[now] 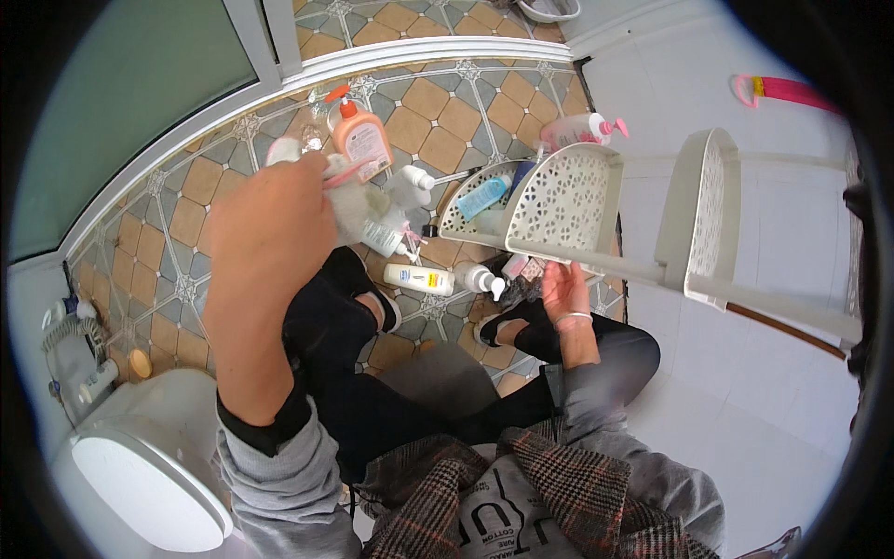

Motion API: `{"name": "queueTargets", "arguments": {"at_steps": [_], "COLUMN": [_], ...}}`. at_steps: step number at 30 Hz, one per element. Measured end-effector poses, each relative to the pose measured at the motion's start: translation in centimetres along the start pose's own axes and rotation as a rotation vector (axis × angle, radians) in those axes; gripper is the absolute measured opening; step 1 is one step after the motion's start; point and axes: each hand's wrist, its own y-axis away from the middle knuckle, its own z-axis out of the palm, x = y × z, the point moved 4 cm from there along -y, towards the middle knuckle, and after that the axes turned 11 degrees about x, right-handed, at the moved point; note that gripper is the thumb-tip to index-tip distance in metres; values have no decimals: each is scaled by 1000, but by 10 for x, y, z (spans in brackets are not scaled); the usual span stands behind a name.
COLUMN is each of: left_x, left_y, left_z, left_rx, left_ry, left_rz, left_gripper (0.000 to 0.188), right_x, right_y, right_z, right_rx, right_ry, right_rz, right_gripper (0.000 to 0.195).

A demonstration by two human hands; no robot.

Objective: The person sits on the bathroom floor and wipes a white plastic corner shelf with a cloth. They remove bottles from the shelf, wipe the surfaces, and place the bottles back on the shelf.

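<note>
My left hand [279, 216] is raised above the floor, closed around a blurred whitish cloth [347, 202] with pink trim. Opposite it, my right hand [564, 290], wearing a pale bracelet, is palm up with its fingers at the lower edge of a white plastic corner shelf rack [562, 202]. The rack is tilted, its perforated tiers joined by a pole. On the lowest tier lies a light blue tube [484, 198], beside a dark blue item [521, 175]. Beyond the cloth stands an orange pump bottle [362, 140].
Around my feet lie a cream bottle [419, 279], a clear pump bottle [478, 277] and a white pump bottle [384, 238]. A pink pump bottle [576, 131] is by the wall. At left are a toilet [150, 482] and a glass door [140, 105]; a raised sill [433, 52] crosses the tiles.
</note>
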Motion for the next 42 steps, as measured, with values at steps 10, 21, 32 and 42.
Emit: {"name": "queueTargets", "arguments": {"at_steps": [10,21,32,42], "left_x": [6,8,74,103], "left_y": [5,13,-28,-42], "left_z": [1,-9,16,30], "left_rx": [150,90,-203,-329], "left_ry": [115,-30,-114,-246], "left_rz": [97,21,-35,21], "left_gripper": [27,24,28,29], "right_x": [-107,-76,-128,-113], "right_y": [-82,-133,-256,-292], "right_z": [-57,-97,-35,-24], "right_rx": [122,416,266,12], "right_ry": [122,628,1454,1697], "right_rz": [-159,-237,-919,-1210], "right_gripper": [45,39,65,96]}}
